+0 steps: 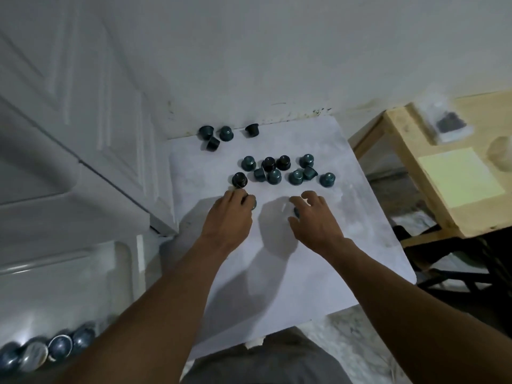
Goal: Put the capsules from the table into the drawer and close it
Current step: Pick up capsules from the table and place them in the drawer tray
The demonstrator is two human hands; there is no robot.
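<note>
Several teal and black coffee capsules [274, 176] lie clustered on the white table [304, 259], and three more capsules [213, 137] sit near its far left corner. My left hand [231, 214] reaches over the table with its fingers curled round a dark capsule [252, 203]. A black capsule [239, 180] stands just beyond its fingertips. My right hand [313, 217] is curled over a teal capsule [296, 212], mostly hidden under the fingers. At the lower left the white drawer [116, 273] stands open, and several capsules [47, 349] lie inside.
A white cabinet door [69, 106] stands to the left of the table. A wooden shelf [443, 173] with a yellow pad and a plastic bag stands to the right. The white wall runs behind the table.
</note>
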